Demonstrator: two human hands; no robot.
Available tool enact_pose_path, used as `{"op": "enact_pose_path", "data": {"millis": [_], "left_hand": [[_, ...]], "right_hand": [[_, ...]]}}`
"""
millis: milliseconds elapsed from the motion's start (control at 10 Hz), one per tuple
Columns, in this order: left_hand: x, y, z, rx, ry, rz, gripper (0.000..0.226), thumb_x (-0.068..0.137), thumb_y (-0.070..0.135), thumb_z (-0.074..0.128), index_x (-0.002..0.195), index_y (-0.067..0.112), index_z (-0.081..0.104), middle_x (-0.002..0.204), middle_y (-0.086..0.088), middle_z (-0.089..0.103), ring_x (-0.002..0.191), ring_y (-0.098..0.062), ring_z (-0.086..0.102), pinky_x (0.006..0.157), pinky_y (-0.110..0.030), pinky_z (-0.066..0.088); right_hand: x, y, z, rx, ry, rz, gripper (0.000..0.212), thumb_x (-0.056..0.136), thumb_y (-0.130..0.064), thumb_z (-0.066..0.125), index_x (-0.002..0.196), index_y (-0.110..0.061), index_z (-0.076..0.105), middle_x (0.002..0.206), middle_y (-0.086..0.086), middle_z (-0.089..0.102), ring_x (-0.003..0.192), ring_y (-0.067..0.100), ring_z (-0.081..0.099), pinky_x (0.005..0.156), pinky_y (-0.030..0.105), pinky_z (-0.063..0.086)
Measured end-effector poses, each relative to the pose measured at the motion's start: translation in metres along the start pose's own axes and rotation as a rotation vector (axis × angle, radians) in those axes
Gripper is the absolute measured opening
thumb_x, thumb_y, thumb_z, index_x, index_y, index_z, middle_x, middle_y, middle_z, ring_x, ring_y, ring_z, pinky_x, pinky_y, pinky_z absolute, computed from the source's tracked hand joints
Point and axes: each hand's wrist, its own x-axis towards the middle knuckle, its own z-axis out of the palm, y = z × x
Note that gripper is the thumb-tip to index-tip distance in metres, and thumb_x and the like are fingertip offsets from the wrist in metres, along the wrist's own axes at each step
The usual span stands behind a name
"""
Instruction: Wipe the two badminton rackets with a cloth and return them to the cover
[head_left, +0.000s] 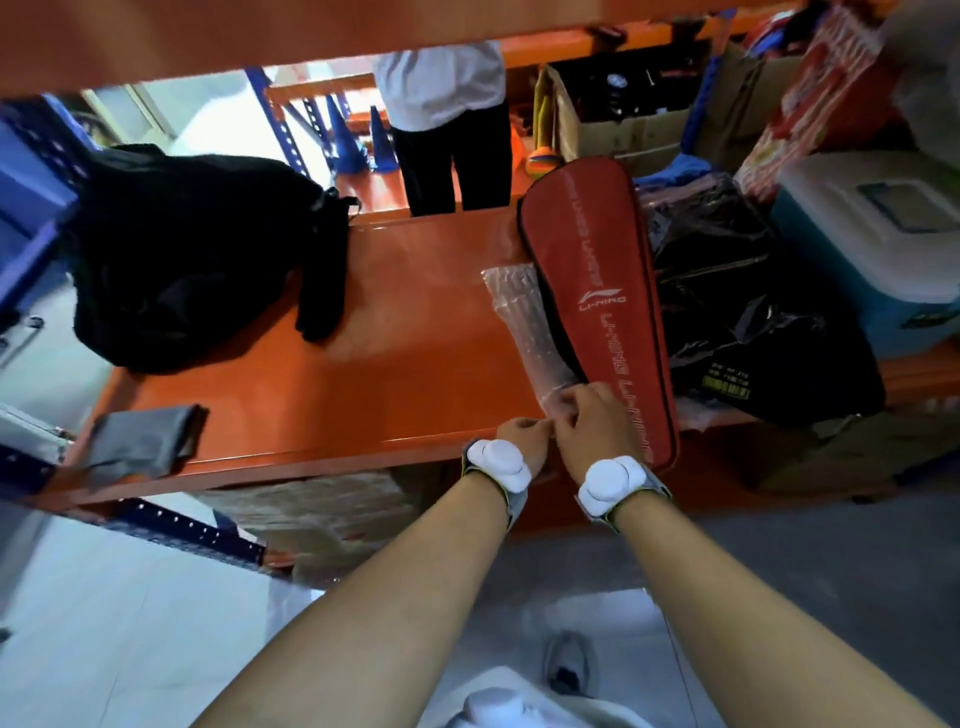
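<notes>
Red racket cover (597, 306) lies lengthwise on orange shelf (322, 374), right side, narrow end at front edge | left hand (524, 436) and right hand (597, 421) curled, pinching clear bubble wrap (524, 322) beside cover | grey cloth (137, 439) front left | black bag (197, 249) back left | storeroom racking

Both forearms reach forward, near-parallel, bare, each with a white sensor strapped at the wrist. Left hand (524, 439) and right hand (592, 423) meet knuckle to knuckle, fingers curled, pinching. What they pinch: can't tell.
</notes>
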Motion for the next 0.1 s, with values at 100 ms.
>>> {"op": "enact_pose_path", "data": {"millis": [100], "left_hand": [[-0.0164, -0.0005, -0.0537, -0.115, 0.015, 0.022, 0.026, 0.097, 0.021, 0.053, 0.11, 0.004, 0.069, 0.117, -0.022, 0.069, 0.1, -0.034, 0.071, 0.073, -0.037, 0.061]], "right_hand": [[-0.011, -0.049, 0.0169, 0.183, -0.317, 0.065, 0.027, 0.097, -0.025, 0.045, 0.11, -0.014, 0.065, 0.114, 0.012, 0.066, 0.101, 0.034, 0.062, 0.088, 0.042, 0.052]]}}
